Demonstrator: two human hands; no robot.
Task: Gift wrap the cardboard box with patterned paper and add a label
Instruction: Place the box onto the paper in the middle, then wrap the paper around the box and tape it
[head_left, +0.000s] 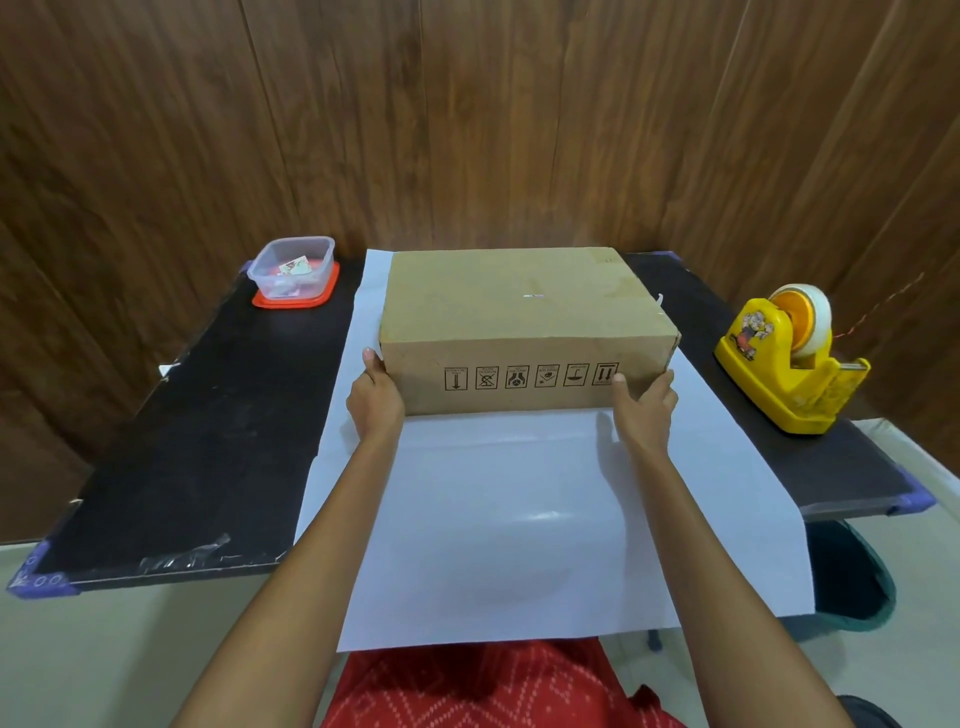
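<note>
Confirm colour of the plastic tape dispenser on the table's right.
The plastic tape dispenser is yellow, with an orange hub; head view shows it best.

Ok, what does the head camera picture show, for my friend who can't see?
The left hand and right hand grip the near corners of a cardboard box on white paper spread over a black table. A yellow tape dispenser stands at the right, a clear plastic tub at the far left.
</note>
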